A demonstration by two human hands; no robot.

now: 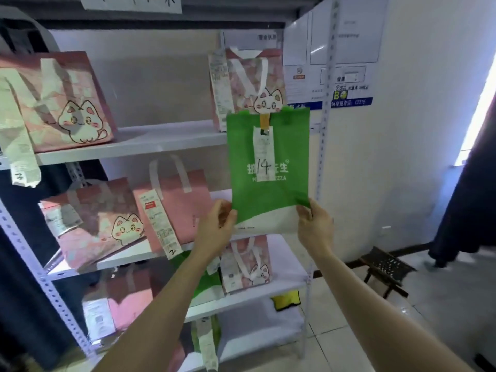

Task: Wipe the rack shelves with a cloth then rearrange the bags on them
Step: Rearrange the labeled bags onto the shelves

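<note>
Hiding shelf (partly): green bag (269,170)

Green bag (268,167): showing white printed characters, partly covered; the last one is reading "生", with an "®" beside it, and a Latin line beneath is ending in "ZZA".
Receipt on green bag (263,150): carrying a handwritten "14"; its small print is staying too blurred to read.
Receipt on middle-shelf pink bag (161,224): showing a handwritten "2" at its lower end.
Receipt on top-left cat bag (20,154): showing a handwritten mark like "3", though this is looking uncertain.
Wall notice (351,102): displaying a large yellow "B" and a blue strip with digits, seeming to read "12315".
Paper sign above rack (131,2): showing cut-off handwritten strokes, unreadable.
</note>
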